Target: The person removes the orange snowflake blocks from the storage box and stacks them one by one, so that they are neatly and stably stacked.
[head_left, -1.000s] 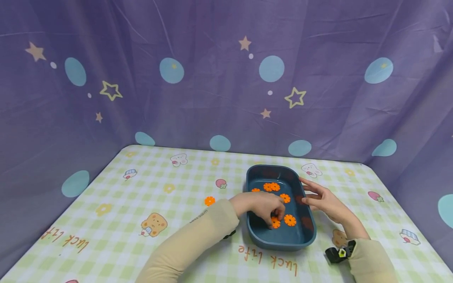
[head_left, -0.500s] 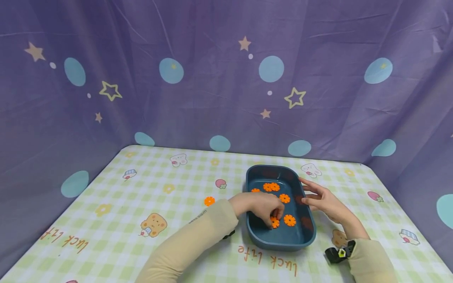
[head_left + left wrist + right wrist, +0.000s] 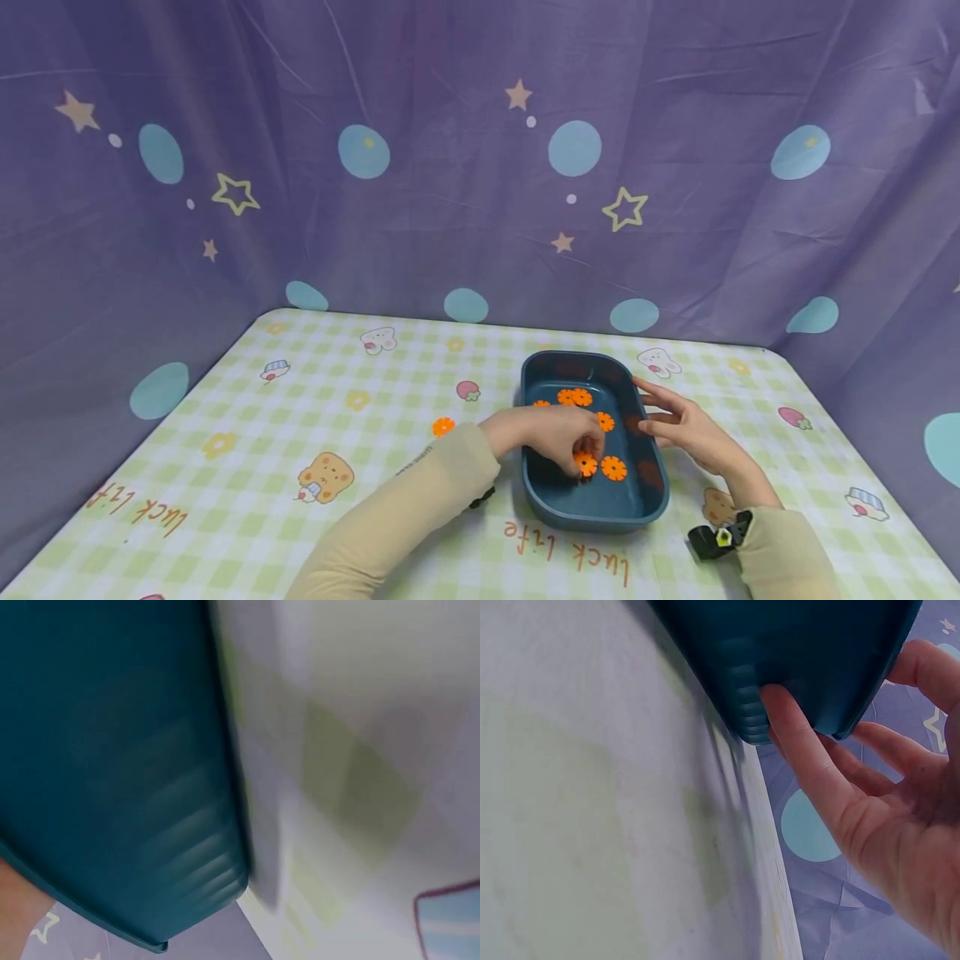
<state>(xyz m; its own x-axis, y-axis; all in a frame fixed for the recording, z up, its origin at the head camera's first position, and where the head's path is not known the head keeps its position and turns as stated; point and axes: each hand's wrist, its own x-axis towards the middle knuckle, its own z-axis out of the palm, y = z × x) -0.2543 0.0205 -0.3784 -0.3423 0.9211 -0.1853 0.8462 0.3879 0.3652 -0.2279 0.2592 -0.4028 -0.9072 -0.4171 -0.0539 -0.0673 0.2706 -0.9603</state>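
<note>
A deep blue-green rectangular box (image 3: 600, 510) stands on the table with several flat orange snowflake building discs (image 3: 613, 468) inside. My left hand (image 3: 561, 433) reaches down into it over the left wall. Its fingertips pinch one orange notched disc (image 3: 586, 463), which is tipped up from the box floor, with part of it behind the fingers. On the other side, my right hand (image 3: 693, 432) rests fairly straight fingers (image 3: 799, 735) against the box's outer right wall, near the rim. The left wrist view shows mostly the outer wall of the box (image 3: 112, 750), hiding the left fingers.
Outside the box, left of it, lies another orange disc (image 3: 443, 427) beside the left sleeve. A green checked cloth (image 3: 375, 467) with printed figures covers the table. Purple curtains (image 3: 465, 167) stand close behind and on both sides.
The left hand's fingertips have shifted slightly, and the disc between them has moved up a little and turned. The right hand and the box stay where they were.
</note>
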